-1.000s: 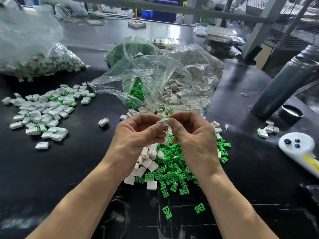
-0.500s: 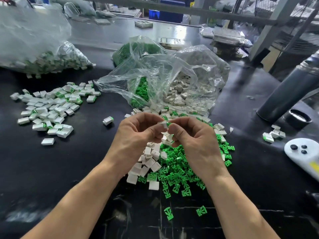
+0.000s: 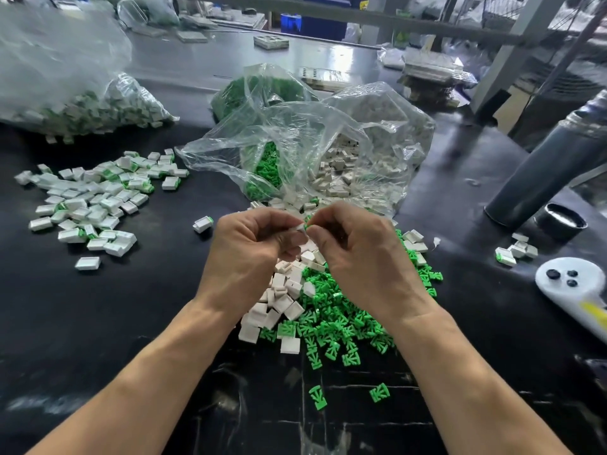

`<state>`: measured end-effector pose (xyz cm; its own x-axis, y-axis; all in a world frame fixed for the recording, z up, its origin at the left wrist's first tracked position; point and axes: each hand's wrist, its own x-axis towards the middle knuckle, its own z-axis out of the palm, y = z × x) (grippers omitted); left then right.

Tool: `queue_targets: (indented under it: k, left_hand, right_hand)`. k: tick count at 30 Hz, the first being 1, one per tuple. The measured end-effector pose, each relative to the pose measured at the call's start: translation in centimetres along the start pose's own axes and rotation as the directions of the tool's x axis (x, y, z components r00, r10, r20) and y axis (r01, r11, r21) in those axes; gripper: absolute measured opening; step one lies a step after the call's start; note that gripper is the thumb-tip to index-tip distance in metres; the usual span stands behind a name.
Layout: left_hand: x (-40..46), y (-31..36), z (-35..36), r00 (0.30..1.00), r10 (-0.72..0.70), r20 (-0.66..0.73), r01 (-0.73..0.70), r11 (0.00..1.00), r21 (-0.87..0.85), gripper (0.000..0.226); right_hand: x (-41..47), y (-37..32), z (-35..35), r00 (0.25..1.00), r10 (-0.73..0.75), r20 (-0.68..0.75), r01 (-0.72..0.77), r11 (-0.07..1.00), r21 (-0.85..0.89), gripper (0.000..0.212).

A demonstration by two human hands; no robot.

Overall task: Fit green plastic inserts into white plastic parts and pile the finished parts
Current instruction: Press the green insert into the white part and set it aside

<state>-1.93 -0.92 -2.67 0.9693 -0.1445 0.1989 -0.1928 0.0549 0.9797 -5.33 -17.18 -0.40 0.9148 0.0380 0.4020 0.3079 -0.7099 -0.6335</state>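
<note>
Left hand (image 3: pixel 253 254) pinching a small white plastic part (image 3: pixel 299 227), right hand (image 3: pixel 358 257) pinching a green plastic insert (image 3: pixel 306 226) against it, above loose green-and-white pieces (image 3: pixel 328 320) on a black worktable (image 3: pixel 131 323)

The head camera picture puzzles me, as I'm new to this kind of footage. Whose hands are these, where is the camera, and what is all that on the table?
There is no machine here. A person wears the camera on their head, so you look down at their own two bare hands over a black table. The left hand pinches a small white part, and the right hand pushes a green insert into it. Under the hands lie loose white parts and green inserts. Behind them open clear bags hold more of both. To the left is a pile of finished parts, white with green showing. On the right stand a dark flask and its cap.
</note>
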Motion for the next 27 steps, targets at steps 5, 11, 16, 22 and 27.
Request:
queue_targets:
  k: [5,11,16,22,27]
  left_hand:
    - [-0.2,0.0,0.0,1.0,0.024,0.019,-0.025,0.999,0.047,0.013]
    - [0.0,-0.3,0.2,0.998,0.042,0.04,-0.046,0.992,0.118,0.017]
    - [0.0,-0.4,0.4,0.997,0.048,0.067,-0.059,0.984,0.17,0.026]
    - [-0.2,0.0,0.5,1.0,0.022,0.01,-0.022,1.0,0.017,0.013]
    - [-0.2,0.4,0.5,1.0,0.011,0.006,-0.01,0.998,-0.069,0.008]
  right_hand:
    - [-0.2,0.6,0.0,0.999,-0.042,-0.007,0.042,0.999,-0.022,0.004]
    - [-0.6,1.0,0.3,0.996,-0.068,-0.064,0.066,0.997,-0.029,0.005]
    - [-0.9,1.5,0.5,0.997,0.005,-0.072,-0.001,0.999,0.049,0.004]
    - [-0.9,1.4,1.2,0.984,0.161,-0.077,-0.122,0.923,0.365,0.013]
    - [-1.1,0.9,1.2,0.939,0.343,-0.027,-0.239,0.707,0.665,0.027]
